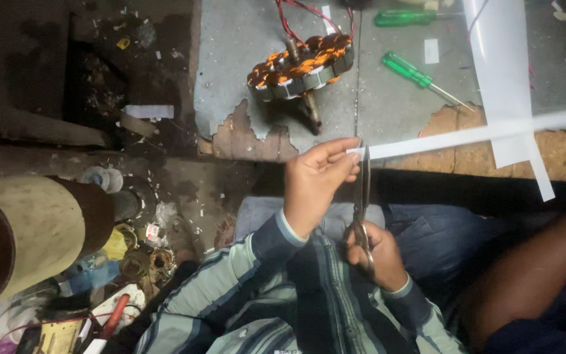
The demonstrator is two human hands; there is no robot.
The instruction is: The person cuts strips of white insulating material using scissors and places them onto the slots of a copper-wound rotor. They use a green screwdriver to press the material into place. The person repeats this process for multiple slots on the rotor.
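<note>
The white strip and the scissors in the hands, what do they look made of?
The white strip looks like thin paper or insulating sheet: flat, matte, held straight by its end in the left hand. The scissors, gripped by the right hand, look like dull grey metal; the handle material is hidden.

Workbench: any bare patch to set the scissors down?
Bare grey top lies between the motor stator and the lower green screwdriver, and left of the stator toward the chipped edge. The right side is crowded: white paper sheet and strip. The floor at left is cluttered around the big roll.
</note>
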